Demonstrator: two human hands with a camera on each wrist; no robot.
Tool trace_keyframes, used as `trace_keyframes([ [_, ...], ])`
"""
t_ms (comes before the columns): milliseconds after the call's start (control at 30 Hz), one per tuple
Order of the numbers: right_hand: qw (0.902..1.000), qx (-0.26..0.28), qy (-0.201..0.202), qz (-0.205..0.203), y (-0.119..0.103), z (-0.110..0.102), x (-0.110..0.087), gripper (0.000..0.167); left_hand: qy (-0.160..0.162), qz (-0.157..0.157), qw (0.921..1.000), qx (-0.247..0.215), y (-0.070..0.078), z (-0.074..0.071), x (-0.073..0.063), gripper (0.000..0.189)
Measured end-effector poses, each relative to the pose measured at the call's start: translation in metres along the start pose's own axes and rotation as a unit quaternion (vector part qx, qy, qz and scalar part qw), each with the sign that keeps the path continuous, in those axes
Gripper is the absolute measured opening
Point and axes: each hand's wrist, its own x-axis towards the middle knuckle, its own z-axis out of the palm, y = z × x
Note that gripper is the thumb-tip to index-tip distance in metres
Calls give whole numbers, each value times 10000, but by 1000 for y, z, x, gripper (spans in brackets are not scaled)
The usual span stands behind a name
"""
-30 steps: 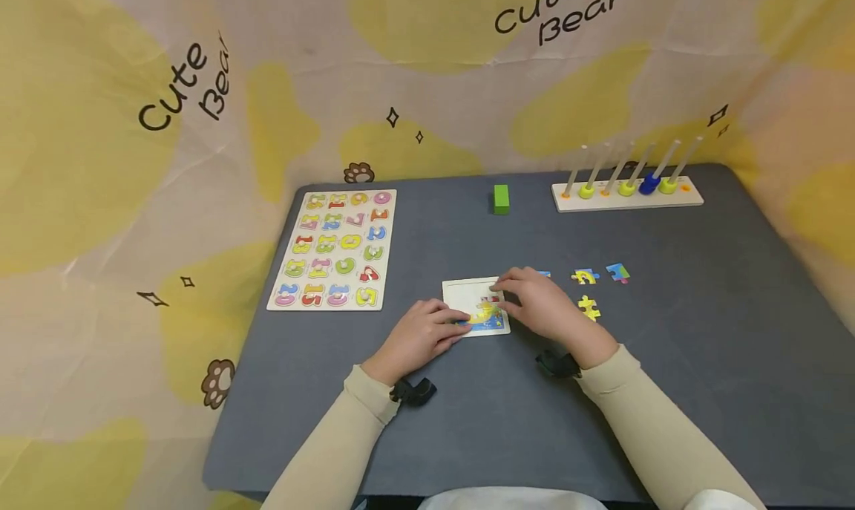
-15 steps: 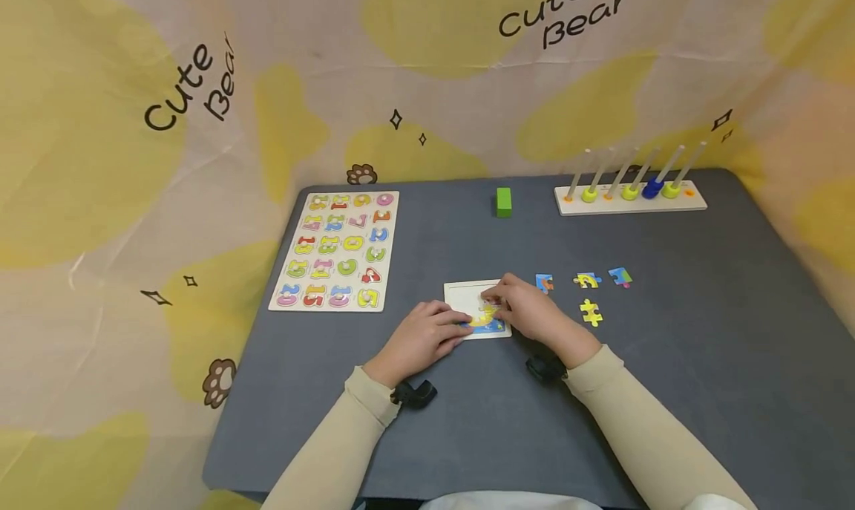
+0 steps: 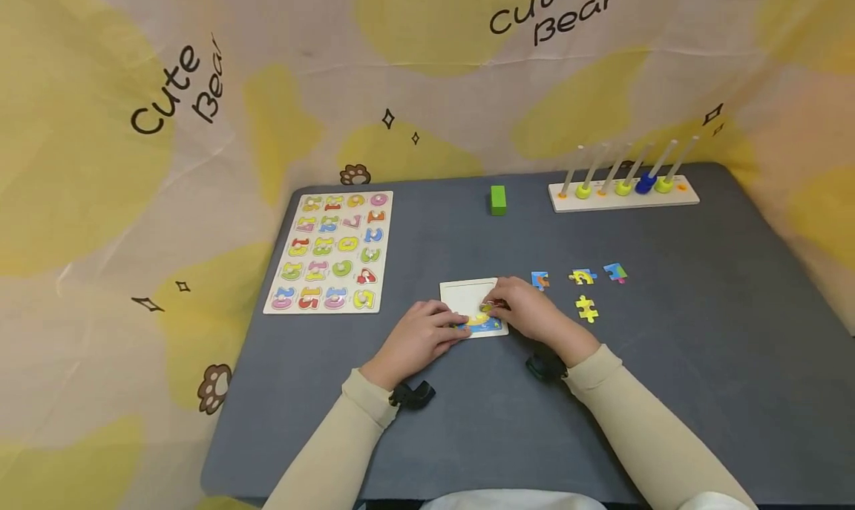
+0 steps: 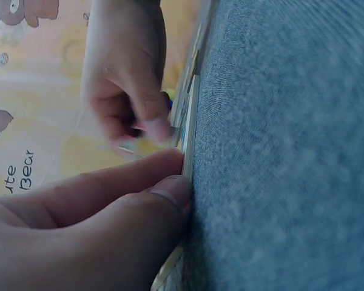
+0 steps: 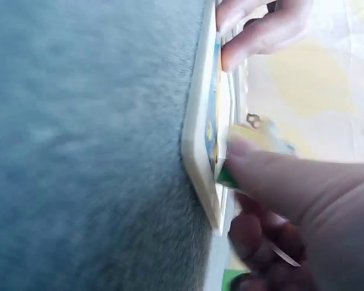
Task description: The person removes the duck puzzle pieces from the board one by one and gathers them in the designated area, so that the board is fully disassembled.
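Observation:
In the head view a small white puzzle tray (image 3: 461, 296) lies on the dark grey table, with blue and yellow jigsaw pieces fitted along its near side. My left hand (image 3: 417, 339) rests its fingers on the tray's near left part, and the left wrist view has the thumb (image 4: 175, 189) against the tray's edge. Over the tray's right half, my right hand (image 3: 531, 313) pinches a jigsaw piece (image 5: 255, 134) between thumb and fingers. That piece is blurred in the right wrist view, tilted above the tray, with yellow and green showing. The fingers hide part of it.
Loose jigsaw pieces lie right of the tray: a blue-orange one (image 3: 539, 280), a rainbow one (image 3: 582, 277), a multicoloured one (image 3: 615, 273) and a yellow one (image 3: 587, 309). Left is a number board (image 3: 334, 254). Behind are a green block (image 3: 498, 200) and a peg stand (image 3: 621, 199).
My right hand has moved left from the tray's right edge to over its inside, holding the jigsaw piece, uncovering the blue-orange piece. The left hand stays nearly still.

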Motion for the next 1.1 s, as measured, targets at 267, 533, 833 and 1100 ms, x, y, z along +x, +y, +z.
trace_keyframes([
  [267, 9835, 1012, 907, 1192, 19, -44, -36, 27, -3, -93, 9994, -331, 0, 0, -1, 29],
  [533, 9692, 228, 1516, 1927, 62, -94, -104, 17, 133, 155, 9997, -149, -1, -1, -2, 29],
  [833, 9627, 448, 1053, 2453, 91, -95, -132, 28, 127, 91, 9998, -158, -3, -2, -5, 31],
  [1100, 9521, -89, 1159, 2827, 98, -81, -138, 27, 205, 109, 9995, -230, -2, 1, -3, 30],
])
